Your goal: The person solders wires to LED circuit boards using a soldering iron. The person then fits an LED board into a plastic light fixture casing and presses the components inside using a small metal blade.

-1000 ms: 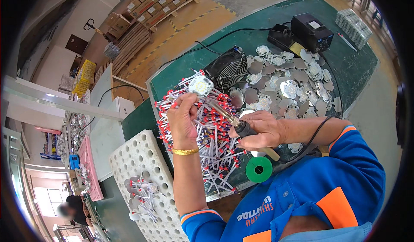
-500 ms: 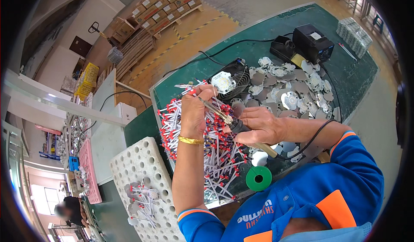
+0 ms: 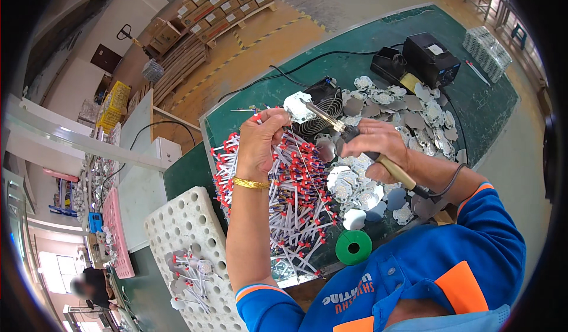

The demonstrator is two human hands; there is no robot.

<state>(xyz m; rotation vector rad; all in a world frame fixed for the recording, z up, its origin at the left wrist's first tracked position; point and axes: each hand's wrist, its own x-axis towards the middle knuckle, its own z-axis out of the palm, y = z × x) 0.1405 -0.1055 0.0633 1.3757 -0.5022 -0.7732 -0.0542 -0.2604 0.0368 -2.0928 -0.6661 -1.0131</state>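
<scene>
My right hand (image 3: 378, 147) is wrapped round a soldering iron (image 3: 393, 171), its metal tip over a white octagonal LED board (image 3: 298, 108). The board sits at the near left of a black fan (image 3: 332, 104) with a round wire guard. Beside the board, my left hand (image 3: 260, 142) is closed in a pinch. A thin solder wire (image 3: 312, 169) runs up to its fingers from a green spool (image 3: 354, 247). A red-collared wire lead also shows at these fingers; its grip is partly hidden. Under the left wrist spreads a heap of white wire leads (image 3: 296, 193) with red collars.
Loose LED boards and grey discs (image 3: 408, 119) pile up right of the fan. Behind them stand a black box unit (image 3: 431, 60) and a stack of clear trays (image 3: 486, 52). A perforated white foam block (image 3: 189, 222) holds several wired boards at left. A black cable (image 3: 254, 84) crosses the green table.
My right hand has moved up and right, carrying the iron's tip from beside my left fingers to over the board. The left hand and the board have shifted slightly left.
</scene>
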